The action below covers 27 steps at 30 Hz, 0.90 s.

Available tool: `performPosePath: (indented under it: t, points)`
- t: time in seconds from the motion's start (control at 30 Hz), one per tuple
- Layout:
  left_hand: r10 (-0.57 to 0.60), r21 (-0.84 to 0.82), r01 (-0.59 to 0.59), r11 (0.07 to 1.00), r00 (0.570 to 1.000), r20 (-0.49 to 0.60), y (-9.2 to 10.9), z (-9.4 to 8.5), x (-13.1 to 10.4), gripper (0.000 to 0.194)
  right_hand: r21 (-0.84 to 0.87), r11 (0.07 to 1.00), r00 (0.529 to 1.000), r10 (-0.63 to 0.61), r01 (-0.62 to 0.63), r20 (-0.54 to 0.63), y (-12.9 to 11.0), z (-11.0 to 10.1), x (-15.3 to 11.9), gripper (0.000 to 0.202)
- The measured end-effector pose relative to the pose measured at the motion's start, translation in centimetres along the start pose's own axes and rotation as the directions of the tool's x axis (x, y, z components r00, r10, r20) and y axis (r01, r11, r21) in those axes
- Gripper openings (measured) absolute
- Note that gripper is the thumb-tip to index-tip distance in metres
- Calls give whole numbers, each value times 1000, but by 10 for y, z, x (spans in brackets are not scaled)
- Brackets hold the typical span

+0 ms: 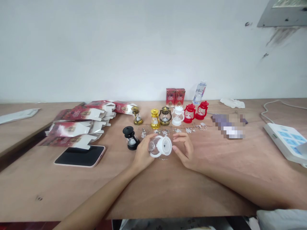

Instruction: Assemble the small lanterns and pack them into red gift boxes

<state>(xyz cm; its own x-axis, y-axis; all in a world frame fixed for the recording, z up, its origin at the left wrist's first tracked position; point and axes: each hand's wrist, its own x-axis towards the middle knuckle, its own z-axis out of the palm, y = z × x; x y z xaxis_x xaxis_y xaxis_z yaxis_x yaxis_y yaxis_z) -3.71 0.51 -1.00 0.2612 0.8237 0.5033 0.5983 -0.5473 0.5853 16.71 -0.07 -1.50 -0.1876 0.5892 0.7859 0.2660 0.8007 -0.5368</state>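
Observation:
A small white lantern with a clear globe is tipped on its side in my left hand, its round base turned toward my right. Just right of that base my right hand is held with thumb and fingers apart, nothing between them. Left of my left hand stands a black lantern. Behind is a row of upright lanterns: a bronze one, a gold one, another bronze one, a white one and two red ones. Small metal pieces lie before the row.
Flattened red boxes are piled at the left, behind a phone. Two upright red boxes and a bottle stand by the wall. At the right are a tissue, a purple item and a white power strip.

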Motion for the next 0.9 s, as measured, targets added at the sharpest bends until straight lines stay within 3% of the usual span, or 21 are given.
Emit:
performPosePath:
  t: [0.17,0.43,0.7,0.9]
  points:
    - [70,127,-72,989,997,25,-1,-1,0,45,-37,998,997,-50,53,63,-4,-1,3,17]
    - [87,185,-90,979,996,27,0,-3,1,48,-41,998,995,-48,52,88,-4,-1,5,15]
    - [88,194,-88,977,996,6,-1,-6,1,48,-131,981,987,-135,146,90,0,-2,7,17]
    - [173,236,-177,955,984,37,-3,-8,0,51,-192,949,963,-222,249,150,5,-3,5,19]
